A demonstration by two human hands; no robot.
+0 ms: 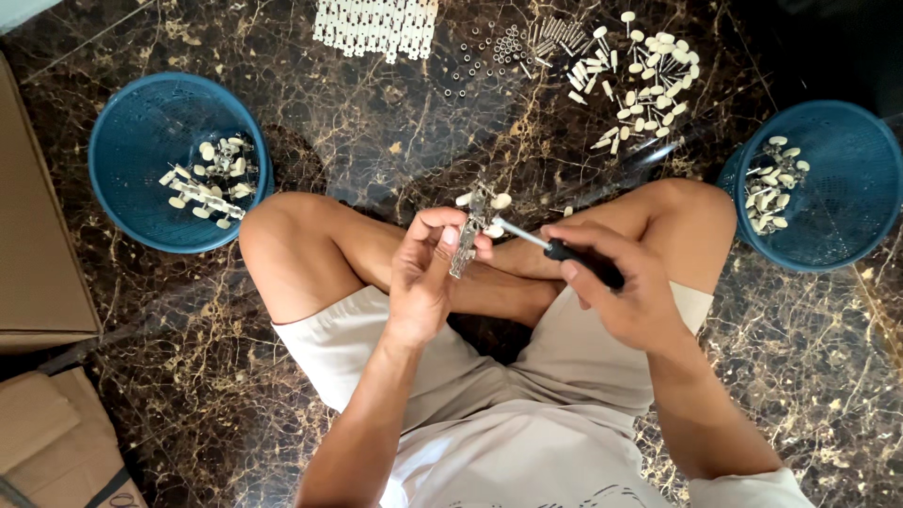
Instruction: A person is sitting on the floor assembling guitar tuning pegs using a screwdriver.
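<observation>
My left hand (425,266) grips a narrow metal plate (467,240) fitted with cream knobs, held upright over my crossed legs. My right hand (621,282) is closed on a screwdriver (555,249) with a black handle. Its shaft points left and its tip meets the plate near the top knobs.
A blue basket (141,132) at the left holds several assembled pieces. Another blue basket (847,160) at the right holds cream knobs. Loose cream knobs (649,75), small screws (494,52) and a row of metal plates (376,23) lie on the dark marble floor ahead. Cardboard boxes (38,235) stand at the left.
</observation>
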